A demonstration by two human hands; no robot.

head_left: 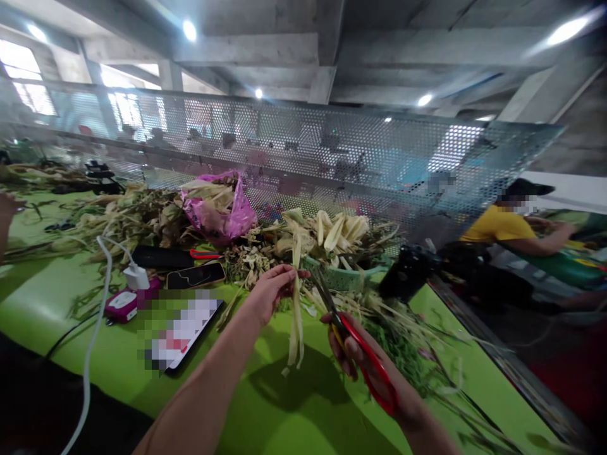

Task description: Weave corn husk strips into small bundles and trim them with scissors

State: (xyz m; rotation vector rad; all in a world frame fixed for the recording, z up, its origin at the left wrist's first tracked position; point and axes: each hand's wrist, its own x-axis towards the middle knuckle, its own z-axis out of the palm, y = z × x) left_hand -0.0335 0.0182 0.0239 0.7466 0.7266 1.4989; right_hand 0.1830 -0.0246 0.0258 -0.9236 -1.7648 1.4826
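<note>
Between the thumb and fingers of my left hand (275, 287) hangs a long strip of dried corn husk (296, 328), pale yellow-green, upright above the table. My right hand (353, 347) is closed around a pair of scissors (367, 357) with red handles. The blades point up and to the left, close to the husk; whether they touch it I cannot tell. Behind both hands stands a pale green basket (334, 276), with trimmed husks (339, 230) heaped in and over it.
A pink plastic bag (244, 212) of husks sits among dried plant heaps. Phones (194, 276), a purple power strip (128, 303) and a white cable (88, 366) lie left. Behind runs a perforated metal screen (284, 148). A person in yellow (502, 225) sits at right.
</note>
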